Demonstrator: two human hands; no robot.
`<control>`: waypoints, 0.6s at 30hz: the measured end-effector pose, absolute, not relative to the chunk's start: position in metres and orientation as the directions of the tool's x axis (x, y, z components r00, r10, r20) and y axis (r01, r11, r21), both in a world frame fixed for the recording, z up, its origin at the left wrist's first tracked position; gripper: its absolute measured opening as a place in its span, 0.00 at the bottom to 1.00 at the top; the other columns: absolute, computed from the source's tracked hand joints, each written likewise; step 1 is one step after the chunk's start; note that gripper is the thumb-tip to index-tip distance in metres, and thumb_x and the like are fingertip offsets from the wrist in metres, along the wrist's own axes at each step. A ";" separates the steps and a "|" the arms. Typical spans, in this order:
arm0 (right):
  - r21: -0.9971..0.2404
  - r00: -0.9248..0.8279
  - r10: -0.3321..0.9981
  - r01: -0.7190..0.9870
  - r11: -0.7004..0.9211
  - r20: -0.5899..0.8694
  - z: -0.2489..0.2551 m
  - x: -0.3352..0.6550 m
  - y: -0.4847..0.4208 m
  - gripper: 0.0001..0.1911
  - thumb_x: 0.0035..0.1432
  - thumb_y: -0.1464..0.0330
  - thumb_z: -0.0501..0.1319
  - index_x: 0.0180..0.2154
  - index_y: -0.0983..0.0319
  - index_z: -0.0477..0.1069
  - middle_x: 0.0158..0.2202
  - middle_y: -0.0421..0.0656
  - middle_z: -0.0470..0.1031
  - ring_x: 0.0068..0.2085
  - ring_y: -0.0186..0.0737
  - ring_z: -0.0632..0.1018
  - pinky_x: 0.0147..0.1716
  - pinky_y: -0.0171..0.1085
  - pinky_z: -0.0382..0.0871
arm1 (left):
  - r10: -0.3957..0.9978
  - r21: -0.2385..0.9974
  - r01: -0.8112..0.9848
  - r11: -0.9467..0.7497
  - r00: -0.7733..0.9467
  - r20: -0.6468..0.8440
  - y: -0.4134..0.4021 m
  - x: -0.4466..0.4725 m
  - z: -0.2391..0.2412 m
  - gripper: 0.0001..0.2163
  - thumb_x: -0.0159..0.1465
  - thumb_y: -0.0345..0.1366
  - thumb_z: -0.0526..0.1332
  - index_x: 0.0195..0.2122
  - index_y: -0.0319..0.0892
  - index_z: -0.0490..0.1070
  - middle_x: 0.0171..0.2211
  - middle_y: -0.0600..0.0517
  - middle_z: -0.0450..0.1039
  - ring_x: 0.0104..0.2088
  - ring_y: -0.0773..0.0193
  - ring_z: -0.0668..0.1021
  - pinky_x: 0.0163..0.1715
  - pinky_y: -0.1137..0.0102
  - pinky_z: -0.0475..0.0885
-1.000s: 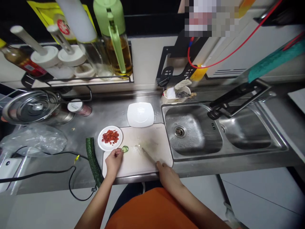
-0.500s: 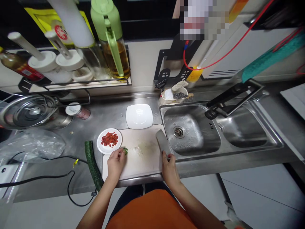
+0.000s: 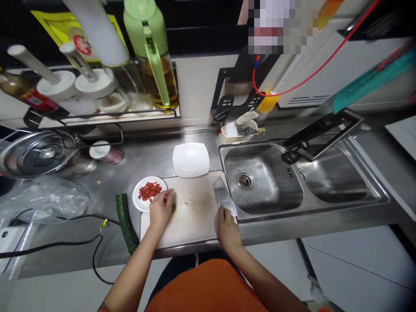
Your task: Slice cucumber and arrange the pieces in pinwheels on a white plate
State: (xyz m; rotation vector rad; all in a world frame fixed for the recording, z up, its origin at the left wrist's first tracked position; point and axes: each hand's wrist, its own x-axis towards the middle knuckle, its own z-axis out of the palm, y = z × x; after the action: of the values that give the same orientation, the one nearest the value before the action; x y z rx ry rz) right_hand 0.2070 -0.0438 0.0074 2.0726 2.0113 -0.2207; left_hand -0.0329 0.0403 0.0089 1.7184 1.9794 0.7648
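Observation:
My right hand (image 3: 228,227) is closed round the handle of a broad kitchen knife (image 3: 224,197), whose blade lies over the right side of the cutting board (image 3: 191,227). My left hand (image 3: 160,212) is above the board's left side, fingers drawn together; whatever they hold, if anything, is hidden. A small green piece (image 3: 173,208) shows right beside that hand, partly covered by it. Chopped red pieces (image 3: 148,190) fill the middle of a round white plate (image 3: 137,203) just beyond the left hand. A dark green cucumber (image 3: 125,223) lies left of the board.
Behind the board sits a square white plate (image 3: 190,160). The double sink (image 3: 263,177) with a black faucet (image 3: 308,138) is at the right. A pot (image 3: 45,154), a plastic bag (image 3: 48,199) and a black cable (image 3: 65,247) occupy the left. An oil bottle (image 3: 152,65) stands on the rack.
My left hand has moved slightly up over the green piece, which its fingers gripped before and which now shows below them. My right hand has shifted slightly left with the knife, its blade turning more face-up.

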 end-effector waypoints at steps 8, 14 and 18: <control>0.087 0.043 0.954 0.996 -0.018 -0.297 0.026 0.206 -0.032 0.21 0.59 0.79 0.48 0.52 0.68 0.67 0.42 0.53 0.71 0.44 0.46 0.72 0.35 0.37 0.68 | 0.987 0.610 0.779 0.144 -0.157 -0.033 0.066 -0.030 0.010 0.13 0.60 0.39 0.55 0.42 0.39 0.73 0.36 0.46 0.77 0.34 0.59 0.76 0.39 0.67 0.70; -0.307 0.005 0.918 0.942 -0.138 -0.396 0.041 0.220 0.071 0.12 0.61 0.71 0.52 0.42 0.66 0.71 0.42 0.52 0.73 0.46 0.43 0.71 0.45 0.36 0.61 | 0.959 0.523 0.804 0.282 -0.214 -0.188 0.124 -0.013 0.009 0.17 0.60 0.38 0.56 0.49 0.38 0.68 0.40 0.43 0.76 0.39 0.57 0.77 0.41 0.67 0.68; -0.339 0.080 0.904 0.910 -0.238 -0.420 0.023 0.222 0.156 0.13 0.61 0.72 0.51 0.43 0.67 0.71 0.41 0.50 0.75 0.43 0.40 0.73 0.43 0.33 0.61 | 0.910 0.466 0.802 0.374 -0.220 -0.351 0.160 -0.004 0.002 0.14 0.60 0.37 0.57 0.45 0.36 0.70 0.38 0.41 0.76 0.40 0.56 0.77 0.40 0.67 0.67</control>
State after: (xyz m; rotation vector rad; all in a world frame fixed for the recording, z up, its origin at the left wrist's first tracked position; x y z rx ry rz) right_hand 0.2217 0.1556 0.0233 2.3004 1.9317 -0.8805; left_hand -0.0044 0.1602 0.0018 1.4707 2.0660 0.2467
